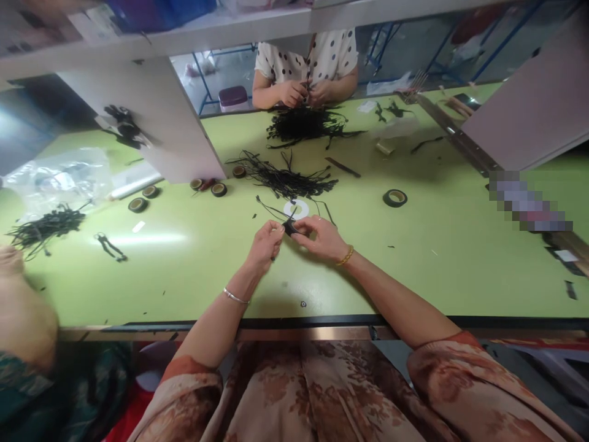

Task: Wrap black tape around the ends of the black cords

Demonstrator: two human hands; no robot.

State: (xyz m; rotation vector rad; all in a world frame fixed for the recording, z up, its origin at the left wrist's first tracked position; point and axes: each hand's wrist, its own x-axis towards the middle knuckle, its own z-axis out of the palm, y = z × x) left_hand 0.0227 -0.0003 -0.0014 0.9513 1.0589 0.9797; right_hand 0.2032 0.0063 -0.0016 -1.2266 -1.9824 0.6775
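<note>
My left hand pinches a thin black cable at the middle of the green table, its fingertips closed. Close beside it, my right hand has thumb and fingers closed around a dark object that looks like a roll of black tape, partly hidden by the fingers. The two hands nearly touch. Just beyond them lies a white ring with loose cable ends about it. A heap of black cables is behind that.
A person in a dotted top works across the table at a larger cable pile. Tape rolls lie right and left. Another cable bundle and a co-worker's arm are at left. A shelf crosses overhead.
</note>
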